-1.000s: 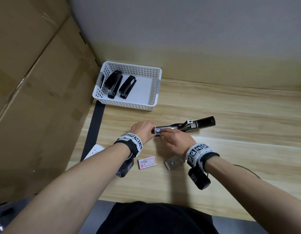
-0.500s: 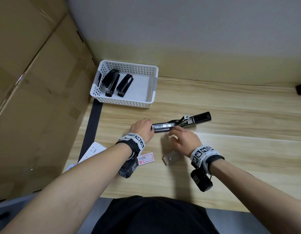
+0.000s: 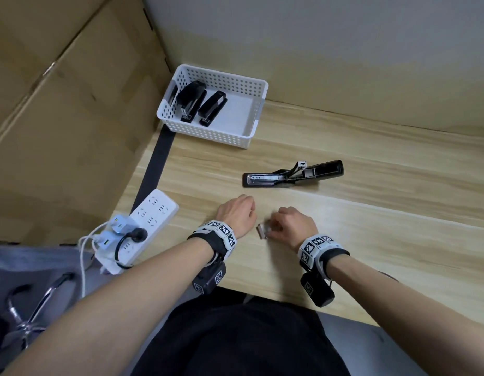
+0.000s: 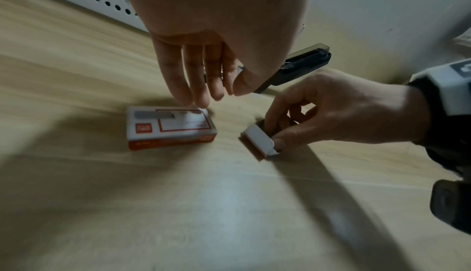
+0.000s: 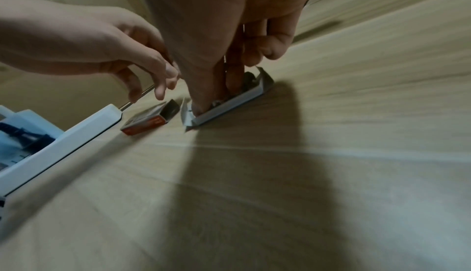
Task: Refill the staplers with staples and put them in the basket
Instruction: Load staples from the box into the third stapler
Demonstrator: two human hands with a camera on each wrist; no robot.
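Black and lying fully opened on the table (image 3: 371, 240), the stapler (image 3: 292, 175) shows its bare metal channel, with neither hand touching it. Nearer the person, the right hand (image 3: 295, 226) has its fingers curled into a small white cardboard tray (image 4: 260, 140) of staples, pinching at what is inside; whether a strip is already lifted I cannot tell. The left hand (image 3: 236, 215) hangs relaxed and holds nothing, its fingertips just above the red and white staple box (image 4: 170, 127) that lies beside the tray. At the far left corner of the table sits the white basket (image 3: 251, 85), with two black staplers (image 3: 201, 104) already inside it. So two look finished, judging by that. The open one still needs staples, closing, and a move to the basket. A white power strip (image 3: 143, 221) lies at the table's left edge.
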